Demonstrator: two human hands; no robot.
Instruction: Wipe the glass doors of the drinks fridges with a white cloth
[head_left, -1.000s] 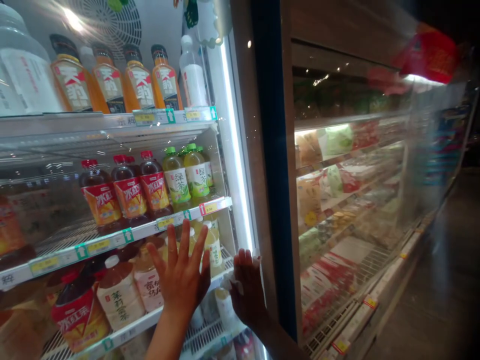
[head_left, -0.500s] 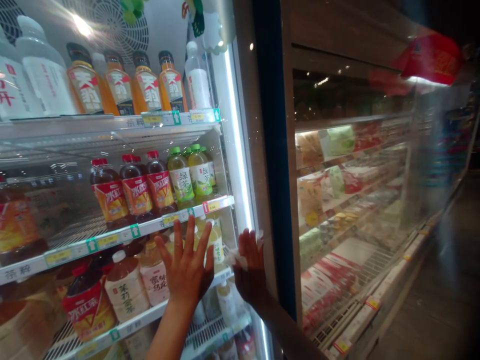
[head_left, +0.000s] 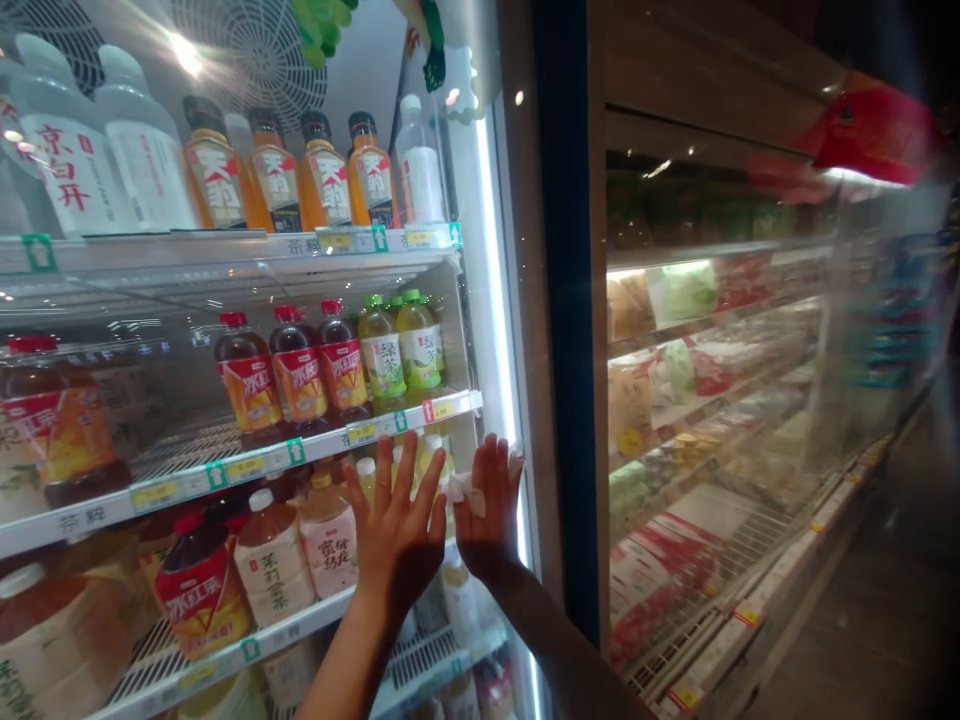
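My left hand (head_left: 397, 535) lies flat on the glass door (head_left: 150, 300) of a drinks cooler, fingers spread and open. Right beside it, my right hand (head_left: 489, 515) presses a white cloth (head_left: 463, 490) against the glass near the door's lit right edge; bits of the cloth show at both sides of the fingers. Behind the glass, just above both hands, runs a shelf (head_left: 247, 462) carrying red-labelled iced tea bottles (head_left: 296, 375) and green tea bottles (head_left: 401, 350). Pale tea bottles (head_left: 328, 535) stand on the shelf level with my hands.
The top shelf holds orange-labelled bottles (head_left: 322, 180) and white bottles (head_left: 67, 170). A dark blue door frame (head_left: 559, 300) separates this cooler from an open chilled case (head_left: 712, 400) of packaged food on the right. An aisle floor (head_left: 885, 600) runs along it.
My right hand with the cloth has slid up the glass and closer to my left hand. The view has shifted so the cooler sits further right.
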